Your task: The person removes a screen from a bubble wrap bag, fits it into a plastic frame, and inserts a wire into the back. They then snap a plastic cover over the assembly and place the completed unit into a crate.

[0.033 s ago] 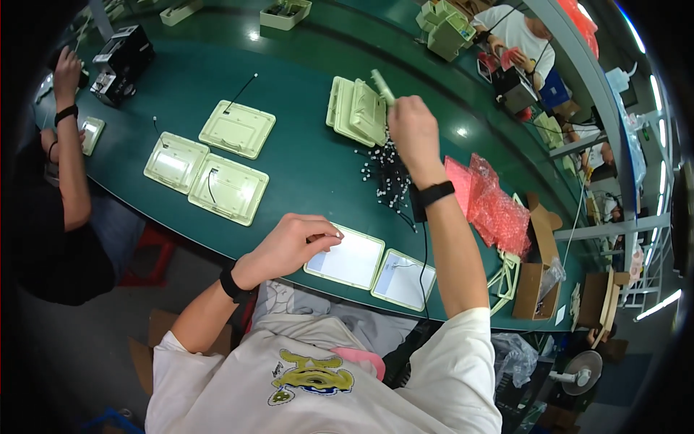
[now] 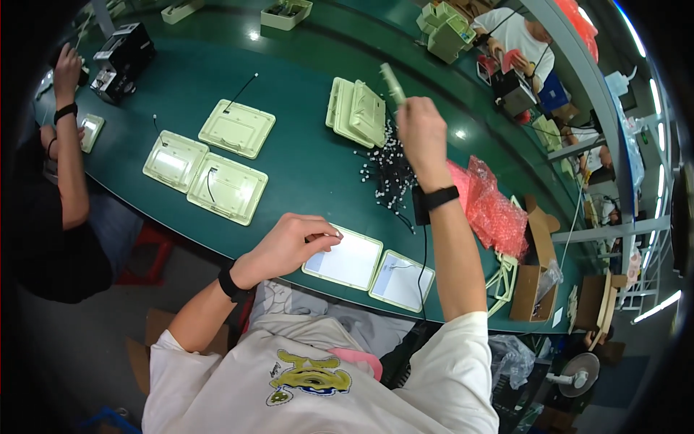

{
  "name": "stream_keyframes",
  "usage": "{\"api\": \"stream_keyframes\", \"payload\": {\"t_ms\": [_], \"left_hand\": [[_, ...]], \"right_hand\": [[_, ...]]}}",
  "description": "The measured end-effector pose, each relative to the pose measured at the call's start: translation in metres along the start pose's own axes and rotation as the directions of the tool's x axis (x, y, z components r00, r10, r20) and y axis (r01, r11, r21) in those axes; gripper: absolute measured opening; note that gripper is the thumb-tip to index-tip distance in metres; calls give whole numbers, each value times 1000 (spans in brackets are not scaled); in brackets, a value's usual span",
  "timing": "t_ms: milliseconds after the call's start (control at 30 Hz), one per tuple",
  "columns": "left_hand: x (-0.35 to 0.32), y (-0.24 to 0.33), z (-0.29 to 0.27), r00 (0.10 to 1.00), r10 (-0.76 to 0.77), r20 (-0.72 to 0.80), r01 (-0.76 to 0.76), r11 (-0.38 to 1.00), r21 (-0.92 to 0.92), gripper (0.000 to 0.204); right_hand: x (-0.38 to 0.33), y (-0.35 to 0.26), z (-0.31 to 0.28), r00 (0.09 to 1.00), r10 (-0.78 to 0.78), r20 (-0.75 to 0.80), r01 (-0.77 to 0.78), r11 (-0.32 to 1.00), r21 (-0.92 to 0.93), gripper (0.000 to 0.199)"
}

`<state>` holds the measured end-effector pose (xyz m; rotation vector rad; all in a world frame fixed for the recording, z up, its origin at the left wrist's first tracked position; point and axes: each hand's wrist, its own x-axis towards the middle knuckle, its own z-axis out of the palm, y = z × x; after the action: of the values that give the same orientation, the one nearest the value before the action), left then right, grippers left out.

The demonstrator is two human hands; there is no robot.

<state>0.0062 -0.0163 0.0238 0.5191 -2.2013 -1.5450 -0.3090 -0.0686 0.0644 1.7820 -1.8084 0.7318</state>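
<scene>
My right hand [image 2: 423,134] is raised over the table and closed on the edge of a pale green plastic cover [image 2: 392,82], seen nearly edge-on. It is beside a stack of similar covers [image 2: 367,112] and above a heap of short black cables with white ends [image 2: 390,170]. My left hand [image 2: 293,242] pinches a small white piece, probably a cable end, between thumb and fingertips. Under these fingertips lies a pale-rimmed panel with a white face [image 2: 350,262]. A second panel [image 2: 403,281], with a thin dark cable across it, lies to its right.
Three green covers with cables [image 2: 237,129] rest left of centre. Pink bubble wrap [image 2: 495,217] and an open cardboard box [image 2: 535,286] stand at the right. A co-worker's arm [image 2: 71,159] is at the far left, near a black device [image 2: 121,61]. Another person sits across the table.
My right hand has moved slightly right, and the green cover in it has swung up to a steeper tilt. My left hand has stayed nearly still.
</scene>
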Motion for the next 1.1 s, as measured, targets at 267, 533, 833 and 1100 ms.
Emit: {"api": "stream_keyframes", "payload": {"t_ms": [267, 533, 833, 1100], "left_hand": [[-3, -13, 5, 967, -254, 18, 228, 835, -501, 20], [-9, -26, 14, 975, -220, -32, 192, 906, -377, 24], [-9, -15, 14, 947, -321, -25, 277, 851, -446, 26], [-13, -45, 3, 941, -333, 54, 318, 822, -472, 40]], "right_hand": [[-73, -56, -169, 612, 451, 650, -759, 104, 643, 21], [-156, -90, -167, 337, 217, 916, -868, -306, 391, 22], [-166, -87, -175, 307, 180, 935, -894, -283, 348, 24], [-161, -80, -163, 245, 146, 958, -945, -186, 270, 29]]}}
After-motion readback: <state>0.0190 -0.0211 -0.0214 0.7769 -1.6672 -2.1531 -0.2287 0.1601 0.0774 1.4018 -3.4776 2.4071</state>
